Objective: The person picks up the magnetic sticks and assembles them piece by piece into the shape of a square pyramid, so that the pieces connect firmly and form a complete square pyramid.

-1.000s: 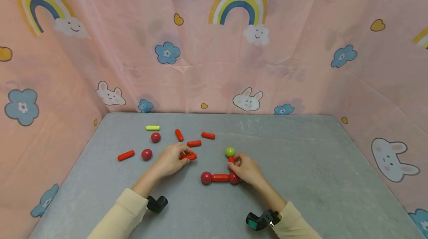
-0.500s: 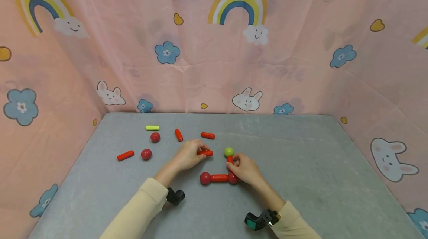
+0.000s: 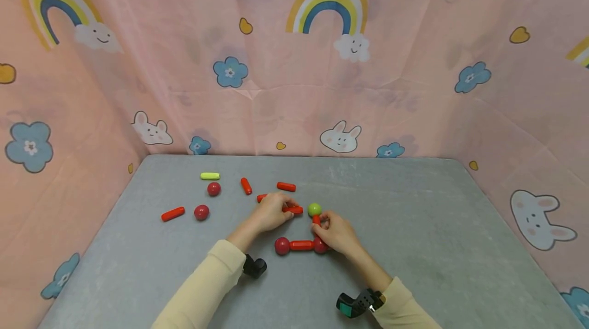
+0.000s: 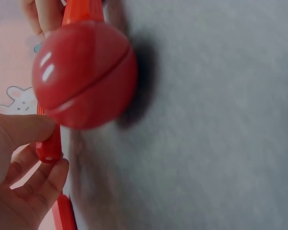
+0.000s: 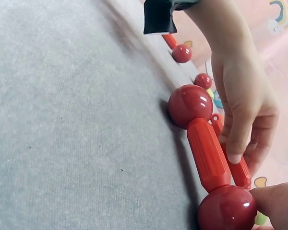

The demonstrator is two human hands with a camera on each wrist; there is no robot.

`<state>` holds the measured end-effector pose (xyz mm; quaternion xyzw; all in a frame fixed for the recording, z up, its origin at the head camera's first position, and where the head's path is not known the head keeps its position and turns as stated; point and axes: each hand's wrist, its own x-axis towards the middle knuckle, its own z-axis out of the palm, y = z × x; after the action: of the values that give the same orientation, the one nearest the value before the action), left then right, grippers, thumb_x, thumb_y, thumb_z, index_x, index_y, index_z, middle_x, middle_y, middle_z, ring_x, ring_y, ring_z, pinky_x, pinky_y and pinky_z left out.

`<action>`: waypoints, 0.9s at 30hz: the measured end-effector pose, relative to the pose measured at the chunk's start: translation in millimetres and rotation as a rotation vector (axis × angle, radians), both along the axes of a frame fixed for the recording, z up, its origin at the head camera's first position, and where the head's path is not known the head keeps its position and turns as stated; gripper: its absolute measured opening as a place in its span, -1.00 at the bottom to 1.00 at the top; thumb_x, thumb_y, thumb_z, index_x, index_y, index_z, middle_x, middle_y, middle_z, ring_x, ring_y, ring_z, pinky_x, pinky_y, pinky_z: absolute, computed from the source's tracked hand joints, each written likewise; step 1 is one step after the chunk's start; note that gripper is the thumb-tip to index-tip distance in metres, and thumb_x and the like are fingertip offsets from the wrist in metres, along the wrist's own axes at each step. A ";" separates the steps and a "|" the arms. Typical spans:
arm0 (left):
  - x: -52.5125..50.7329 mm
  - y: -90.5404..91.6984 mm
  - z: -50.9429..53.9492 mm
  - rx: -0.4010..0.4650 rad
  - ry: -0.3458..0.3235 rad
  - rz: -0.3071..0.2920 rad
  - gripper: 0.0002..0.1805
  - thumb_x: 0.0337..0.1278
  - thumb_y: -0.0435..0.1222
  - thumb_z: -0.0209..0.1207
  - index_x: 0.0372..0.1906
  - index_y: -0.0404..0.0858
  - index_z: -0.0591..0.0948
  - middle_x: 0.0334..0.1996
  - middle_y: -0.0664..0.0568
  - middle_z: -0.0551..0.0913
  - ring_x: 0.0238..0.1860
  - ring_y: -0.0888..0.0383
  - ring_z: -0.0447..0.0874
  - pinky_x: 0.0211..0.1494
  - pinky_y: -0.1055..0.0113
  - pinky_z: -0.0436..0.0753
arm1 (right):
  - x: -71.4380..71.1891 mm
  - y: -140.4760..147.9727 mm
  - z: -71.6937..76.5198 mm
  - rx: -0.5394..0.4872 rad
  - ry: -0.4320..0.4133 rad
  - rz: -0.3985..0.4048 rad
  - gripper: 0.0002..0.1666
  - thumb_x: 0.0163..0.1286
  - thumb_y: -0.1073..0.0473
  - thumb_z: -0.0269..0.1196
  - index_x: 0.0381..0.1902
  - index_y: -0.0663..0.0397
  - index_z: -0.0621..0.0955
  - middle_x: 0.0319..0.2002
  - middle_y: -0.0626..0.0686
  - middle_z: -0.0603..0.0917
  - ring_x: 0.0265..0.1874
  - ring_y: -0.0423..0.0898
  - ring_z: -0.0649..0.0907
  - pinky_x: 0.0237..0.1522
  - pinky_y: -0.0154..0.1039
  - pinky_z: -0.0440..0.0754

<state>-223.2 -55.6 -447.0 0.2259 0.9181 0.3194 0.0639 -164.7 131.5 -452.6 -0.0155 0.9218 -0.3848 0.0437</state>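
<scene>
My left hand [image 3: 273, 212] pinches a red rod [image 3: 294, 210] between thumb and fingers, its free end pointing right, just short of a green ball [image 3: 315, 210]. That ball tops a second red rod [image 3: 316, 220], which my right hand [image 3: 339, 233] grips. At its near end this rod meets a red ball [image 3: 320, 245], partly covered by the right fingers. A further red rod [image 3: 301, 245] runs left from there to another red ball [image 3: 282, 246], forming an L shape. In the left wrist view, this red ball [image 4: 84, 74] looms before the rod [image 4: 50, 149] in my left hand.
Left of the hands lie loose red balls [image 3: 201, 212], a red rod [image 3: 173, 214] and a yellow-green rod [image 3: 210, 176]. Farther back are more red rods [image 3: 286, 186], one partly behind the left hand. A pink patterned cloth [image 3: 276, 104] hangs beyond the grey table [image 3: 414, 206].
My left hand has moved right with its red rod, up near the green ball. The right hand and the joined pieces have stayed nearly still.
</scene>
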 end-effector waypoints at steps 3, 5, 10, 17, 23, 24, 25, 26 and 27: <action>-0.9 4.4 0.2 0.011 -0.010 0.002 -0.73 0.03 -0.38 0.24 -0.09 -0.18 0.66 -0.17 0.04 0.66 -0.22 0.15 0.54 -0.17 0.29 0.54 | -0.5 -0.5 0.5 0.002 0.001 -0.002 -0.67 0.17 0.13 0.26 -0.21 0.29 0.53 -0.57 -0.02 0.52 -0.68 -0.21 0.42 -0.63 -0.35 0.35; -1.3 6.9 -0.4 0.015 -0.015 0.001 -0.73 0.03 -0.37 0.24 -0.09 -0.18 0.66 -0.17 0.04 0.66 -0.24 0.17 0.54 -0.19 0.32 0.54 | -0.3 -0.8 1.1 0.007 0.005 0.000 -0.66 0.17 0.13 0.26 -0.21 0.29 0.53 -0.57 -0.02 0.52 -0.69 -0.21 0.42 -0.64 -0.35 0.34; -0.9 10.2 -1.4 0.025 -0.020 0.004 -0.73 0.02 -0.39 0.24 -0.11 -0.19 0.66 -0.19 0.04 0.67 -0.23 0.17 0.55 -0.18 0.31 0.55 | 0.9 -1.8 1.9 0.018 0.015 0.005 -0.65 0.17 0.12 0.26 -0.20 0.30 0.53 -0.57 -0.03 0.53 -0.68 -0.21 0.42 -0.63 -0.35 0.34; -0.9 11.0 -1.5 0.027 -0.017 0.011 -0.74 0.02 -0.39 0.24 -0.12 -0.18 0.67 -0.22 0.04 0.65 -0.25 0.17 0.53 -0.20 0.32 0.53 | -1.3 -0.3 2.8 0.004 -0.010 -0.027 -0.62 0.23 0.09 0.20 -0.15 0.31 0.50 -0.53 0.02 0.58 -0.69 -0.19 0.47 -0.64 -0.33 0.38; -1.0 11.1 -1.4 0.030 -0.017 0.006 -0.75 0.02 -0.39 0.24 -0.14 -0.18 0.68 -0.24 0.05 0.65 -0.25 0.16 0.52 -0.22 0.33 0.53 | -10.2 1.6 5.2 0.013 0.039 -0.046 -0.51 0.24 0.11 0.21 0.01 0.34 0.44 -0.30 0.17 0.61 -0.38 -0.01 0.59 -0.37 -0.15 0.54; -1.0 11.1 -1.4 0.031 -0.018 0.006 -0.76 0.02 -0.39 0.24 -0.14 -0.17 0.68 -0.24 0.05 0.64 -0.25 0.16 0.52 -0.22 0.33 0.53 | -12.0 1.4 5.7 0.020 0.052 -0.039 -0.50 0.23 0.11 0.22 0.03 0.34 0.44 -0.27 0.19 0.60 -0.32 0.02 0.59 -0.31 -0.10 0.54; -1.0 11.1 -1.3 0.031 -0.022 0.007 -0.76 0.02 -0.39 0.24 -0.14 -0.17 0.68 -0.24 0.05 0.64 -0.25 0.16 0.53 -0.23 0.34 0.53 | -13.6 1.0 6.1 0.023 0.061 -0.033 -0.49 0.22 0.12 0.23 0.05 0.33 0.45 -0.24 0.20 0.60 -0.28 0.04 0.59 -0.27 -0.06 0.54; -1.0 11.2 -1.3 0.029 -0.020 0.007 -0.76 0.02 -0.39 0.24 -0.14 -0.17 0.68 -0.24 0.05 0.64 -0.25 0.17 0.53 -0.23 0.34 0.52 | -15.3 0.3 6.4 0.028 0.072 -0.024 -0.48 0.21 0.13 0.24 0.06 0.32 0.45 -0.23 0.21 0.60 -0.25 0.06 0.58 -0.23 -0.03 0.53; -1.0 11.2 -1.3 0.028 -0.018 0.005 -0.76 0.02 -0.39 0.24 -0.14 -0.17 0.68 -0.24 0.05 0.63 -0.25 0.17 0.53 -0.23 0.35 0.52 | -16.6 -0.4 7.0 0.035 0.083 -0.015 -0.48 0.21 0.14 0.24 0.07 0.32 0.46 -0.23 0.21 0.59 -0.24 0.06 0.58 -0.21 -0.02 0.52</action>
<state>-224.3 -44.5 -448.3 0.2214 0.9135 0.3343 0.0681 -181.2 131.1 -445.6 -0.0239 0.9295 -0.3681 0.0031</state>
